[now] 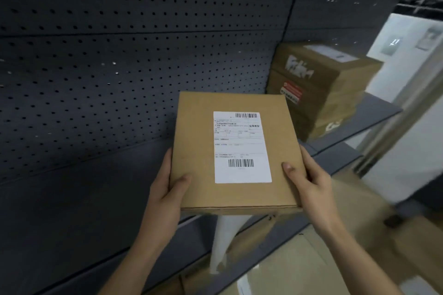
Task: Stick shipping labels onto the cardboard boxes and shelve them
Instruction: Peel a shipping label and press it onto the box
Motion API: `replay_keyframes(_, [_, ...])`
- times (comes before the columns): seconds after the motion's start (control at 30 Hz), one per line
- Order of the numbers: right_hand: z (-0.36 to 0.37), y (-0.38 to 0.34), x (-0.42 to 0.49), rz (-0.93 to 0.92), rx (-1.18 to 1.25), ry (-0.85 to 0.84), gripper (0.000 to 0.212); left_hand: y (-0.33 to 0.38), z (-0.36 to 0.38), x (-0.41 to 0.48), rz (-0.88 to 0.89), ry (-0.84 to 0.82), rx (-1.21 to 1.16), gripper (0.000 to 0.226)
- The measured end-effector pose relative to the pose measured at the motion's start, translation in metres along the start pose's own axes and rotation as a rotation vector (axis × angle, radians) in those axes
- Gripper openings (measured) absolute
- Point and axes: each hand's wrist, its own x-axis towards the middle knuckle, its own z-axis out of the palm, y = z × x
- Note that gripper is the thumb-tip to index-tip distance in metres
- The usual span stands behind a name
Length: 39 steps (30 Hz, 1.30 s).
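Both hands grasp one flat box. The left hand (165,184) holds its near left edge, thumb on top and fingers hidden beneath, and the right hand (309,182) does the same on the near right edge.

The pegboard panel (119,55) closes the back of the shelf (381,109). Pushed in too hard, the box would knock against it and could bounce back toward the front lip. The box's near end hangs out past the shelf's front edge, so letting go too soon would probably tip it onto the blurred lower boxes (299,261). I cannot tell whether its far end rests on the shelf or hovers above it.

The big box (321,93) stands on the shelf just beyond and to the right of the held one. A drift to the right would catch the flat box's far corner on it and might shove it toward the open end of the shelf.

The flat box (196,132) is roughly level, label side up, and held only at its near end. That grip is far from its middle, so a loosened thumb could let the far end drop.

The shipping label (242,148) lies flat on the lid, with the right thumb just beside its lower corner. Sliding that thumb inward could lift or crease the corner.
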Motion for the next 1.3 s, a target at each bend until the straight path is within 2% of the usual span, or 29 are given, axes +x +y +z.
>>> replay_keyframes(0.37, [-0.234,0.027,-0.067,0.065,0.042,0.345,0.058,0.004,0.229,-0.054,-0.081,-0.289,-0.045,0.062])
replay_keyframes(0.67, [-0.386,0.054,-0.091,0.111,0.028,0.547,0.049,-0.003,0.396,-0.078,-0.17,-0.471,-0.058,0.062])
replay_keyframes(0.77, [-0.417,0.068,-0.079,0.129,0.019,0.575,0.044,-0.014,0.436,-0.064,-0.174,-0.496,-0.02,0.063])
replay_keyframes(1.0, [-0.478,0.097,-0.009,0.149,-0.015,0.62,0.048,-0.032,0.528,-0.008,-0.158,-0.548,-0.012,0.06])
replay_keyframes(1.2, [-0.522,0.105,0.071,0.144,-0.073,0.585,0.051,-0.038,0.59,0.055,-0.139,-0.561,-0.042,0.059])
replay_keyframes(1.3, [-0.537,0.111,0.109,0.137,-0.08,0.524,0.043,-0.041,0.613,0.08,-0.144,-0.531,-0.054,0.057])
